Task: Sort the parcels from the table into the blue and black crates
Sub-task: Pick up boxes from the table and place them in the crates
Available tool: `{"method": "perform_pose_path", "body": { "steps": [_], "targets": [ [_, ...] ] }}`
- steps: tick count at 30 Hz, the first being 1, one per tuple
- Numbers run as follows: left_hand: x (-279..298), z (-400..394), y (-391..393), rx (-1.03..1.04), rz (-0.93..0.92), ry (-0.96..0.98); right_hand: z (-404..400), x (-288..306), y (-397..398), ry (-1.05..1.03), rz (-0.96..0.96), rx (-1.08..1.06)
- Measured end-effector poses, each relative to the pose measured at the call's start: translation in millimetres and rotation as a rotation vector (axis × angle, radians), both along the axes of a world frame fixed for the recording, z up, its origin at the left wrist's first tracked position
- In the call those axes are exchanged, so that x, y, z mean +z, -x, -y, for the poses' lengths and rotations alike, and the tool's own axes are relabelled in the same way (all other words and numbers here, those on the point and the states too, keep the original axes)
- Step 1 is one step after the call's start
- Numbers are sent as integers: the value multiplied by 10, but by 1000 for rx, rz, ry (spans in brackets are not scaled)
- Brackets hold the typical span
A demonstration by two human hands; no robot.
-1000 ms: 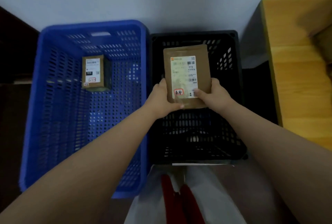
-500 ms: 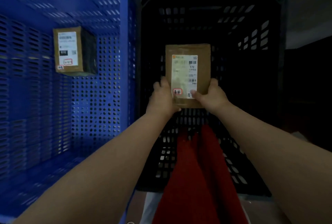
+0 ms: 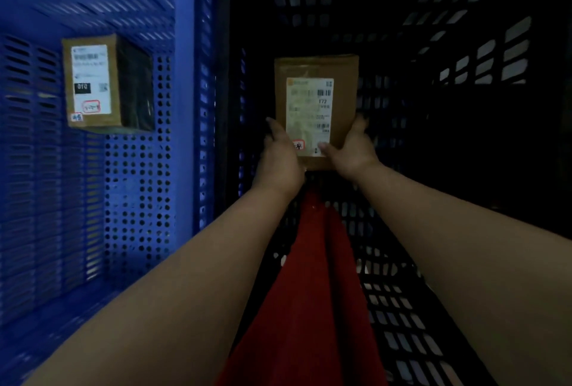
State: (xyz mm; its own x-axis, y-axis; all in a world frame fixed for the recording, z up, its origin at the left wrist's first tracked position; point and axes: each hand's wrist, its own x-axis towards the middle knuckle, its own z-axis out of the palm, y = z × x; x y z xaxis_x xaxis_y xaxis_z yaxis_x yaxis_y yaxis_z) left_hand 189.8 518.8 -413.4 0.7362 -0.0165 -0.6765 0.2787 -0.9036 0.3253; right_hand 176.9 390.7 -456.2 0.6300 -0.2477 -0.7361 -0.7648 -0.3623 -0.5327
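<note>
Both hands reach down into the black crate, which fills the centre and right of the frame. Between them is a flat brown parcel with a white shipping label facing up, sitting in the middle of the frame, low inside the crate; whether it touches the floor is hard to tell in the dim light. The left hand grasps the parcel's lower left edge, fingers running up along that side. The right hand grasps the lower right edge — thumb laid over the label's bottom corner, fingers wrapped behind the side. The parcel's top edge and upper corners are free of the hands.

To the right of the parcel the crate floor lies open and dark (the slotted right wall stands well apart from it), while the crate's left wall is nearer to the left hand.

The blue crate takes the left of the frame, touching the black one wall to wall. A small brown box sits in its upper left part, with perforated floor open below and beside it.

A red garment hangs between the forearms at the bottom centre.
</note>
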Motion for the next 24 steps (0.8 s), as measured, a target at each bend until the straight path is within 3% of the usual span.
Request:
{"method": "perform_pose_path", "body": {
  "steps": [10,14,19,24],
  "targets": [
    [42,-80,55,-104,5,17,-46,-115,-30,-55,-2,2],
    [116,-90,55,-153,-8,-27,3,-57,-22,-91,-67,133],
    [321,-121,123,-302,-5,-88,97,244,22,234,38,398],
    [682,-123,148,-458,58,-137,195,671,162,426,126,680]
  ]
}}
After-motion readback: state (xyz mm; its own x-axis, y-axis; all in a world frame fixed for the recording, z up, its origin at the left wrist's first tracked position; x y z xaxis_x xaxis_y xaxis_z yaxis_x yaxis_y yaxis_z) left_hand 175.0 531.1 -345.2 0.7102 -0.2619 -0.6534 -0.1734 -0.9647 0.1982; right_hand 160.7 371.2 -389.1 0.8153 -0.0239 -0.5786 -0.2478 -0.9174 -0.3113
